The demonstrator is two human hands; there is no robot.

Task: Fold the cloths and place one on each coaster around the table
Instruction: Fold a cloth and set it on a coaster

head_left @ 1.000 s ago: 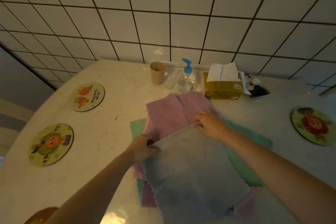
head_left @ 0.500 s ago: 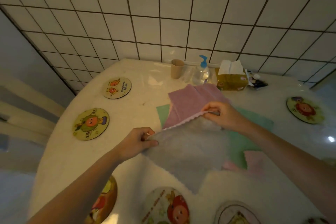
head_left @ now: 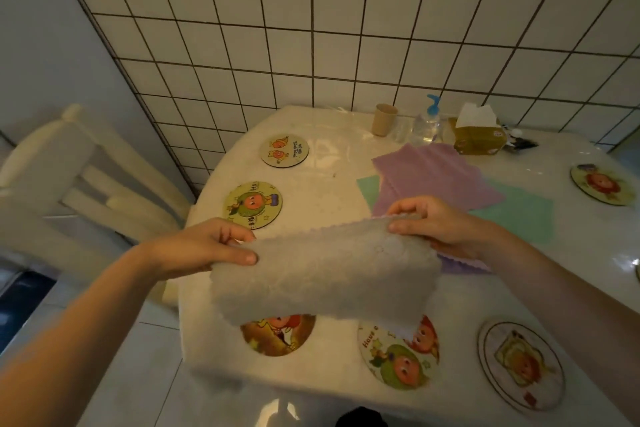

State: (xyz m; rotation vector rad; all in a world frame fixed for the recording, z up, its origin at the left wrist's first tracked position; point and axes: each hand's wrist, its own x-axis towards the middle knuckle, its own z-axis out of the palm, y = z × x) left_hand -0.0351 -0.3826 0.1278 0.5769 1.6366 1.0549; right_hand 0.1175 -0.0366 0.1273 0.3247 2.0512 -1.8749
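I hold a grey cloth (head_left: 322, 274) in the air above the near table edge, doubled over. My left hand (head_left: 211, 246) pinches its left end and my right hand (head_left: 436, 224) pinches its right end. Beyond my hands a pink cloth (head_left: 436, 173) lies on a green cloth (head_left: 516, 215) on the white table (head_left: 329, 163). Several round cartoon coasters sit around the table: two at the left (head_left: 284, 151) (head_left: 252, 204), three along the near edge (head_left: 277, 334) (head_left: 398, 357) (head_left: 521, 364), one at the far right (head_left: 602, 184). The grey cloth hides part of the near-left coaster.
At the back by the tiled wall stand a paper cup (head_left: 384, 118), a pump bottle (head_left: 427, 126) and a tissue box (head_left: 476, 135). A white chair (head_left: 69, 177) stands left of the table. Tiled floor shows below the table's near edge.
Both hands lifted the grey cloth off the pile and drew it toward me, folding it over. The view pulled back, bringing the near coasters and the chair into sight.
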